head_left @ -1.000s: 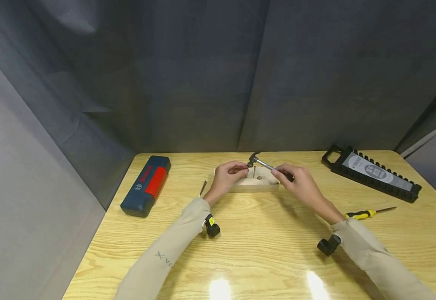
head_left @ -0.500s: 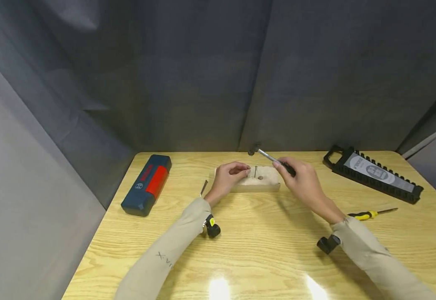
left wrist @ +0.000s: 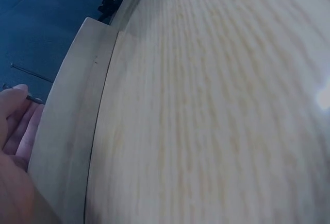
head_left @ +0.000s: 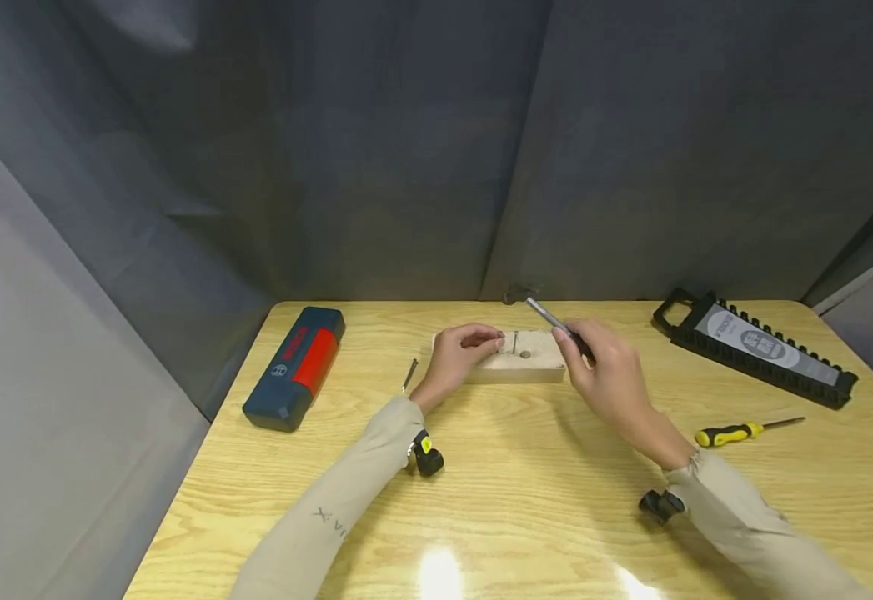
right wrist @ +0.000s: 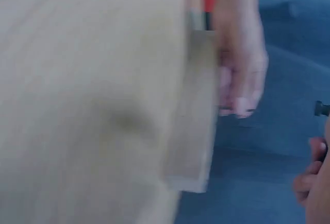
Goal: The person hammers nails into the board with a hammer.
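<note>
My left hand (head_left: 460,357) pinches a nail (left wrist: 35,99) between thumb and fingers, upright against the top of a pale wooden block (head_left: 519,377). Just right of those fingertips a second nail (head_left: 514,342) stands up from the block. A small round brown spot (head_left: 525,354) shows on the wood beside it. My right hand (head_left: 610,371) grips the dark handle of a claw hammer (head_left: 545,314). Its black head is raised above and behind the block, near the table's back edge. In the right wrist view, part of the hammer head (right wrist: 322,108) appears at the right border.
A blue and red case (head_left: 293,369) lies at the left. On the right are a yellow-and-black screwdriver (head_left: 732,433) and a black slotted rack (head_left: 762,346) with a grey label. One thin metal piece (head_left: 409,375) lies beside my left wrist. Dark cloth hangs behind the table (head_left: 511,517).
The hammer has been raised from near the left fingertips, up and back over the table's far edge. My left hand has stayed in place with the nail.
</note>
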### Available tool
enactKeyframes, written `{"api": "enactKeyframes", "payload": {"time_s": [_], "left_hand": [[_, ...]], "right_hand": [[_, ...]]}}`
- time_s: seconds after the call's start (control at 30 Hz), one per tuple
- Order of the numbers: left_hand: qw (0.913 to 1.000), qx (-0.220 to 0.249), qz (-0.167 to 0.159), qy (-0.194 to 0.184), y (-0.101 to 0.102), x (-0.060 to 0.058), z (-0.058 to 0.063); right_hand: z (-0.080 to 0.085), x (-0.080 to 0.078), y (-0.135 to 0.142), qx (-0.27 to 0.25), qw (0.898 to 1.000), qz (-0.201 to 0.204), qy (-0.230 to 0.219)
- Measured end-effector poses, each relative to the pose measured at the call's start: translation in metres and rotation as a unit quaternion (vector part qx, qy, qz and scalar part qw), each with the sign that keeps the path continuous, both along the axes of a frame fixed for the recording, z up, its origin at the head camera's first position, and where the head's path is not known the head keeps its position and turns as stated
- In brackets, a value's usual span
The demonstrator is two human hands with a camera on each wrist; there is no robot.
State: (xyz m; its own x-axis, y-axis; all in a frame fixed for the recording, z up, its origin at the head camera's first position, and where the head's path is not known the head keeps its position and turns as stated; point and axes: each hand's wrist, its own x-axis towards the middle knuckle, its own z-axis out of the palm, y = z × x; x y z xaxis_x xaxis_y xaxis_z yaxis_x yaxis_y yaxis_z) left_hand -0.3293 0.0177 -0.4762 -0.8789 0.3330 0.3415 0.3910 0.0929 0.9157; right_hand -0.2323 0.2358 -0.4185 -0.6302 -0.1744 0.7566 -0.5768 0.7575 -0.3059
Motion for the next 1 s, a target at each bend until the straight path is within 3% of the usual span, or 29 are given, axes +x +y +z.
{"api": "enactKeyframes", "payload": {"time_s": [0.13,0.37,0.53,0.6,0.8,0.93,1.0], "left_hand": [[1.0000,-0.004,0.000,-0.004,-0.001,0.001,0.000],[0.9999,0.004,-0.008,-0.012,-0.003,0.002,0.001],[0.9999,0.006,-0.001,-0.013,-0.003,0.001,0.001],[0.9999,0.007,-0.002,-0.012,-0.002,0.001,0.001],[0.9999,0.005,-0.010,-0.009,0.003,0.000,0.004],[0.9999,0.002,-0.004,-0.011,0.001,0.001,0.002],[0.9999,-0.001,-0.004,-0.010,0.000,0.002,0.001]], "right_hand": [[-0.007,0.001,-0.001,0.025,0.999,0.002,-0.030],[0.005,-0.001,-0.001,-0.039,0.998,0.037,0.023],[-0.001,-0.003,-0.003,0.018,0.998,0.023,-0.058],[0.001,-0.002,-0.002,0.024,0.997,0.016,-0.070],[0.015,-0.002,0.007,-0.072,0.996,0.027,-0.045],[-0.001,-0.001,0.007,-0.017,0.996,0.006,-0.086],[-0.002,0.000,0.006,0.002,0.997,-0.001,-0.071]]}}
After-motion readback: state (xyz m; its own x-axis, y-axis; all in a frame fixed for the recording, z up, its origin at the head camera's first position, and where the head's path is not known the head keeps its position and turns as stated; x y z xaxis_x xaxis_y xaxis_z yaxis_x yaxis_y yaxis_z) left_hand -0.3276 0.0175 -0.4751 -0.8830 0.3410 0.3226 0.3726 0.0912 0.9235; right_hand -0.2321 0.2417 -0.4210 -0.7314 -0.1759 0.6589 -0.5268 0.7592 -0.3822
